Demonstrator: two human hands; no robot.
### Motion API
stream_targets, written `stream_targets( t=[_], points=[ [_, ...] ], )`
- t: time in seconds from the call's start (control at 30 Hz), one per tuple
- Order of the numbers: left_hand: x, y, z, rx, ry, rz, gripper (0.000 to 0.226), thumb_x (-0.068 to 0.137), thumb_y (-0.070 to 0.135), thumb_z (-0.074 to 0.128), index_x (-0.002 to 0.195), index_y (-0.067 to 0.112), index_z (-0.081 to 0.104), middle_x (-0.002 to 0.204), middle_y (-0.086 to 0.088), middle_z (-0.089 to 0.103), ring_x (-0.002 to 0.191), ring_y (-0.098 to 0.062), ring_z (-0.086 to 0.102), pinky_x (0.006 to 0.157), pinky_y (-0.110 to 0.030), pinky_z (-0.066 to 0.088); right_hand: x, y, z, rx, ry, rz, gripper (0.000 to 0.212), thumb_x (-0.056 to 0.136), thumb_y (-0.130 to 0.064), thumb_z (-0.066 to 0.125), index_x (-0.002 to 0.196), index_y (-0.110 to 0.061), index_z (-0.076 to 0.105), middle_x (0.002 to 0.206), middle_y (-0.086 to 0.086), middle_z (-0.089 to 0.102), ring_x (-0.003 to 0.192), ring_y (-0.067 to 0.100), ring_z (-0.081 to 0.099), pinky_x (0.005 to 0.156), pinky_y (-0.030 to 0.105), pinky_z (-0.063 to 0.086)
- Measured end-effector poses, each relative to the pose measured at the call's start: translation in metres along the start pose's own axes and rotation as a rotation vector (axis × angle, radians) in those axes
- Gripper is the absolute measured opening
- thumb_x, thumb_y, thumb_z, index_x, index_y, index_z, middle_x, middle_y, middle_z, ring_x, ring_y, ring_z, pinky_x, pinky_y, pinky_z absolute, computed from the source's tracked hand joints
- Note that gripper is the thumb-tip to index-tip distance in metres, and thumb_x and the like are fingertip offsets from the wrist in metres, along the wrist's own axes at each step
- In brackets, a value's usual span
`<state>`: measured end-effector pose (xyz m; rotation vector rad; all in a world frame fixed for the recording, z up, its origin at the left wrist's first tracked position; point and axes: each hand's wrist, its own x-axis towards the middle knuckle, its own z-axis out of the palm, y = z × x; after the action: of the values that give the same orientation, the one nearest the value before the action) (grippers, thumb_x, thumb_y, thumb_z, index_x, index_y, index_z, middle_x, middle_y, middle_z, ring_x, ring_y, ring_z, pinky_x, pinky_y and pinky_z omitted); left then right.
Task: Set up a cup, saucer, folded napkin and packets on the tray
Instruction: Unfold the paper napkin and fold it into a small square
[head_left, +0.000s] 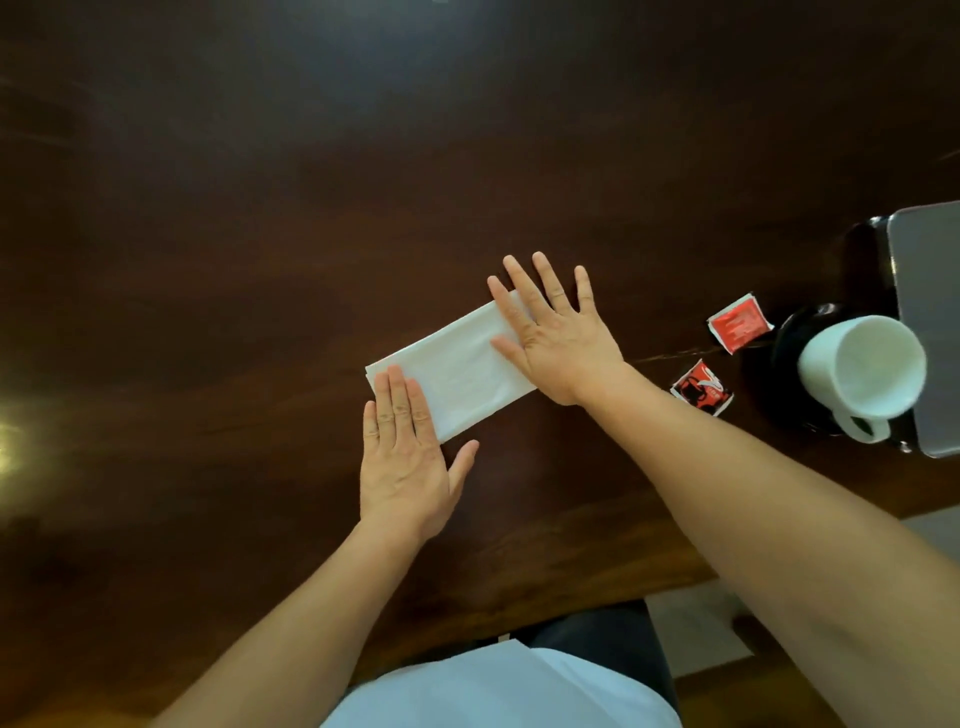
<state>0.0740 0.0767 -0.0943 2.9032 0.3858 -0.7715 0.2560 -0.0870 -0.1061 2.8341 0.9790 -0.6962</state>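
- One head-worn camera looks steeply down from above the person's chest onto the dark wooden table (260, 208).
- It sits close: both forearms stretch up from the bottom edge.
- Wide-angle lens; the tray (930, 332) is cut off at the right edge.

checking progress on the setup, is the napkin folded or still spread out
Folded: the white napkin lies as a narrow layered rectangle on the dark table, with the left hand and right hand pressing its ends flat.
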Motion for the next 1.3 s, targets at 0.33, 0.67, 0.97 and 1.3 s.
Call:
stream_targets(
  t=[0.33, 0.67, 0.97, 1.3],
  points=[
    [-0.014, 0.0, -0.026, 0.068, -0.16, 0.042, 0.098, 0.092, 0.076, 0.023, 0.159, 0.015, -0.013, 0.167, -0.015, -0.022, 0.155, -0.034, -0.016, 0.12, -0.055, 0.02, -0.033, -0.04, -0.032, 0.47, 0.096, 0.568, 0.074, 0.091, -0.033, 0.069, 0.15, -0.013, 0.03, 0.155, 0.009, 0.029, 0.135, 0.034, 0.033, 0.093, 0.042, 0.049],
    [-0.038, -0.014, -0.039, 0.066, -0.211, 0.16, 0.076, 0.099, 0.065, 0.029, 0.161, 0.029, 0.004, 0.168, -0.014, -0.002, 0.154, -0.034, 0.007, 0.112, -0.047, 0.036, -0.039, -0.025, -0.044, 0.992, -0.025, 0.804, 0.044, 0.087, -0.014, 0.07, 0.127, -0.017, 0.053, 0.112, 0.003, 0.057, 0.096, 0.021, 0.057, 0.068, 0.031, 0.05],
    [-0.047, -0.013, -0.037, -0.066, -0.201, 0.156, 0.079, 0.098, 0.054, 0.052, 0.16, 0.026, 0.011, 0.169, -0.012, -0.003, 0.154, -0.035, 0.006, 0.113, -0.047, 0.035, -0.052, -0.025, -0.076, 1.06, -0.078, 0.505, 0.008, 0.094, -0.017, 0.062, 0.09, -0.022, 0.067, 0.097, 0.001, 0.068, 0.096, 0.018, 0.064, 0.077, 0.038, 0.058],
    [0.019, -0.009, -0.195, -0.618, 0.485, 0.289, 0.042, 0.085, 0.02, 0.08, 0.124, 0.023, 0.069, 0.122, 0.0, 0.069, 0.118, -0.021, 0.056, 0.099, -0.047, 0.051, -0.081, -0.049, -0.19, 0.701, 0.334, -0.071, 0.008, 0.096, -0.02, 0.064, 0.101, -0.025, 0.069, 0.099, -0.005, 0.065, 0.089, 0.013, 0.061, 0.072, 0.024, 0.053]
  ],
)
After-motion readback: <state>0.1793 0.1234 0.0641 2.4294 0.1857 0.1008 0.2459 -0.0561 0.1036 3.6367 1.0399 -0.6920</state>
